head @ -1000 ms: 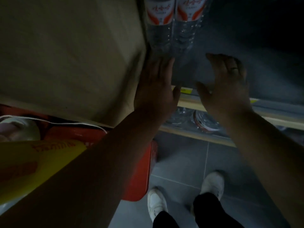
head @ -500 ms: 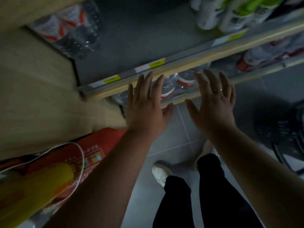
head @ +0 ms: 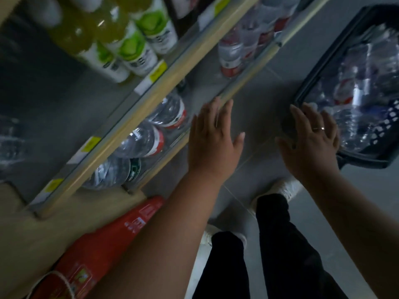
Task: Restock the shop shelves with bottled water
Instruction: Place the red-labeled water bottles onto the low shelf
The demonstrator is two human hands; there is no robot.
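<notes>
A dark plastic basket (head: 306,83) stands on the floor at the right, holding several clear water bottles (head: 367,87) with red labels. My right hand (head: 311,143) hovers over its near left corner, fingers spread, holding nothing. My left hand (head: 213,143) is open and empty too, over the floor beside the edge of the bottom shelf (head: 237,83). Water bottles with red labels (head: 149,139) lie on that bottom shelf, and more stand further along it (head: 231,52).
The shelf above (head: 121,117) carries green-labelled juice bottles (head: 138,50) and yellow price tags. A red carton (head: 103,247) sits at the lower left beside a wooden side panel (head: 26,229). My legs and white shoes (head: 285,188) stand on the grey tiled floor.
My view has swung right, away from the upper shelf, and brought the basket into sight. Both empty hands have moved right with it, the right one reaching the basket's corner.
</notes>
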